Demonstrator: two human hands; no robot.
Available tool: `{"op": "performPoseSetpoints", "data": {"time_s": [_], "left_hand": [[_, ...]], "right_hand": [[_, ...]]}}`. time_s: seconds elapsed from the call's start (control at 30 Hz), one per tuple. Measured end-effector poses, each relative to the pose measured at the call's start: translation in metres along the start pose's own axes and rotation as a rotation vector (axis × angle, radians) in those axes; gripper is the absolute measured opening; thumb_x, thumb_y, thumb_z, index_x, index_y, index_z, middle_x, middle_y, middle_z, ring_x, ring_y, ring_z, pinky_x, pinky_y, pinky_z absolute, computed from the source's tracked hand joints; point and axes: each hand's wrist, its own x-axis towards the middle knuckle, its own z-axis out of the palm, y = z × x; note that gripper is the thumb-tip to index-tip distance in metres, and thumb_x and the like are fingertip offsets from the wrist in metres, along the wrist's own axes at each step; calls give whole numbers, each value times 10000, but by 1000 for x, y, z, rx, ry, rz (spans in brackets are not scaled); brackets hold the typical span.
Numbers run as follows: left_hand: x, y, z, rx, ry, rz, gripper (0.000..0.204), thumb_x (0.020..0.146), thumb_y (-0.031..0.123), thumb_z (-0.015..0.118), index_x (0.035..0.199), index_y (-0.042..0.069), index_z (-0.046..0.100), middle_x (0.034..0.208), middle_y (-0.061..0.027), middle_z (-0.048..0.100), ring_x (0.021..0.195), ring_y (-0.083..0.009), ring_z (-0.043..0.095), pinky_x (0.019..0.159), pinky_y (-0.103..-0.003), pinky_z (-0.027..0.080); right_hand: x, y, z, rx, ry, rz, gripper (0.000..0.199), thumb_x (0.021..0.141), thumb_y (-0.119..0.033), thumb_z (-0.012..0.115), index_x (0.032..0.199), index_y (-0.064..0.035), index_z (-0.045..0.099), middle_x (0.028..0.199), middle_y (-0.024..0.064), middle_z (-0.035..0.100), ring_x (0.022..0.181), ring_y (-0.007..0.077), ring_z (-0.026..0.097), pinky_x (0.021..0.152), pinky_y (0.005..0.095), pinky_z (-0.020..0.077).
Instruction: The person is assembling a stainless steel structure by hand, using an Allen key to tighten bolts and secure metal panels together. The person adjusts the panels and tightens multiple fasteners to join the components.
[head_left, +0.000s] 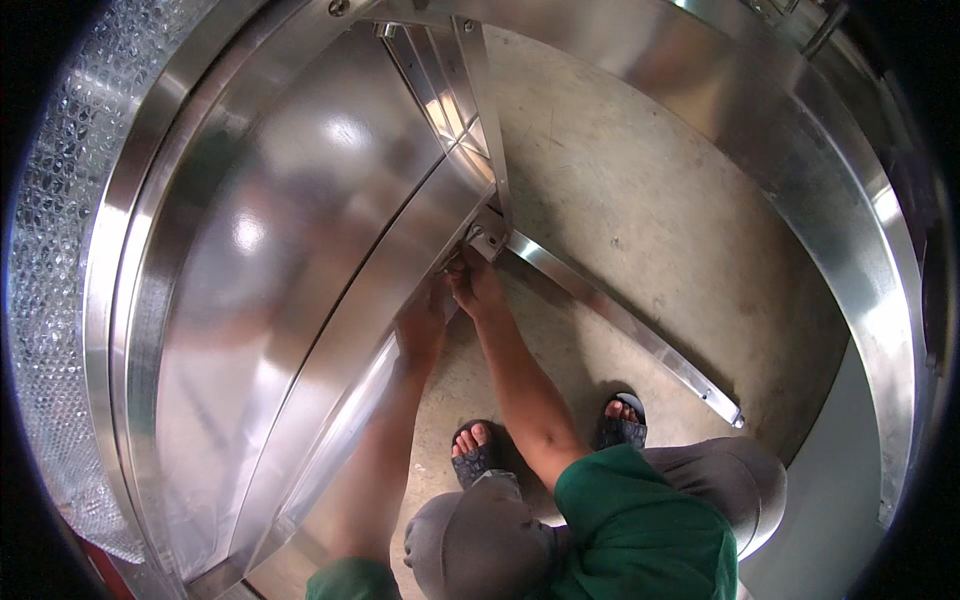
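Both my hands are close together at the lower edge of a shiny stainless steel panel (pixel 270 230), near its corner. My right hand (pixel 475 282) has its fingers drawn together just below a small metal corner bracket (pixel 487 240); whatever they pinch is too small to make out. My left hand (pixel 424 318) lies against the panel's edge beside the right one. Its fingers are mostly hidden, so their grip does not show. A straight steel leg (pixel 625 325) runs from near that corner out to the right, with a small foot at its end.
Wide steel frame rails (pixel 840 180) curve round the far and right sides. Slatted steel bars (pixel 445 90) stand beyond the panel. Bubble wrap (pixel 70 250) covers the far left. My sandalled feet (pixel 474 450) rest on the concrete floor (pixel 640 180), close to the leg.
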Motion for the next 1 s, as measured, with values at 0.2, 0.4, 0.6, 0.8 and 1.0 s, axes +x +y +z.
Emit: {"op": "performPoseSetpoints", "data": {"time_s": [0.2, 0.4, 0.6, 0.8, 1.0], "left_hand": [[22, -2, 8, 123, 12, 110, 355, 1028, 287, 515, 1187, -3, 643, 1135, -262, 657, 1035, -431, 636, 886, -489, 500], [27, 13, 18, -51, 27, -235, 310, 1034, 288, 492, 1087, 16, 631, 990, -167, 679, 880, -305, 677, 724, -447, 528], [16, 11, 2, -711, -57, -799, 228, 1016, 276, 553, 1072, 67, 626, 929, -83, 677, 761, -183, 678, 599, -374, 518], [-7, 2, -10, 170, 22, 180, 219, 990, 225, 598, 1144, 72, 621, 1063, -163, 675, 846, -336, 684, 746, -446, 544], [8, -12, 3, 120, -81, 87, 248, 985, 230, 601, 1159, 57, 631, 1114, -229, 656, 956, -422, 651, 794, -470, 528]], "right_hand": [[-4, -3, 14, -66, 107, -20, 133, 1043, -171, 520, 1081, -70, 597, 871, 19, 641, 639, 88, 553, 551, 246, 493], [0, 0, 20, -39, 131, -21, 111, 1030, -165, 540, 1064, -77, 600, 783, -19, 601, 602, 67, 517, 508, 225, 460], [0, 0, 16, -131, 168, -43, 100, 1000, -193, 602, 988, -94, 609, 744, -28, 582, 575, 67, 523, 480, 214, 444], [-4, -6, 8, -249, 156, -32, 97, 1000, -180, 602, 958, -93, 612, 764, -11, 597, 583, 68, 538, 477, 201, 444], [-3, -6, 4, -213, 106, -16, 127, 1023, -179, 554, 1021, -77, 631, 830, 7, 615, 656, 67, 556, 516, 201, 464]]}}
